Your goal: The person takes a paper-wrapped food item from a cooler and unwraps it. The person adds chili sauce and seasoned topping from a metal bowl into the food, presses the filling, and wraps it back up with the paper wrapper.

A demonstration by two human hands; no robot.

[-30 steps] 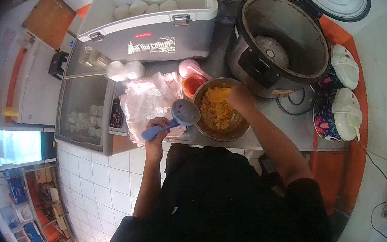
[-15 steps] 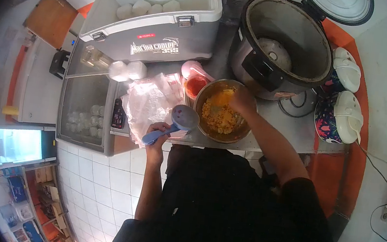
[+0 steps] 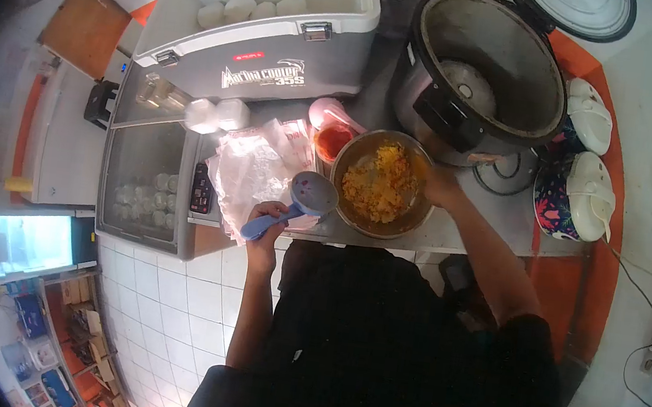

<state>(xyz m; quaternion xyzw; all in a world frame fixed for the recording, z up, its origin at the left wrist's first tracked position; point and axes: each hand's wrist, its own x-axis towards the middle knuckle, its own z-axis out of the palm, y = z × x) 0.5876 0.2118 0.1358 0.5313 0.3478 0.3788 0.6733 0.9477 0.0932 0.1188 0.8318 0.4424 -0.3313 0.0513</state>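
My left hand (image 3: 265,222) is closed around the handle of a blue ladle (image 3: 313,192), its round bowl tilted up beside the metal mixing bowl (image 3: 339,212). Chopped orange-yellow food (image 3: 379,192) lies in that mixing bowl, heaped mostly towards its middle and left. At the bowl's right rim is my right hand (image 3: 443,188), fingers curled; something orange-brown shows at the fingertips, too blurred to name. A container of red sauce (image 3: 334,141) stands left of the bowl, with a pink ladle (image 3: 329,114) behind it. Sheets of wrapping paper (image 3: 253,170) lie near my left hand.
An open cooler box (image 3: 294,61) with white rounded packs stands at the back left. Behind the bowl is a large open rice cooker (image 3: 434,115). Floral containers (image 3: 579,198) stand at right. A dark phone-like device (image 3: 202,188) lies by the paper, near a glass-topped freezer (image 3: 135,164).
My right hand has moved from over the food to the right rim of the bowl, and the food looks shifted. The blue ladle stays in my left hand, nearly still.
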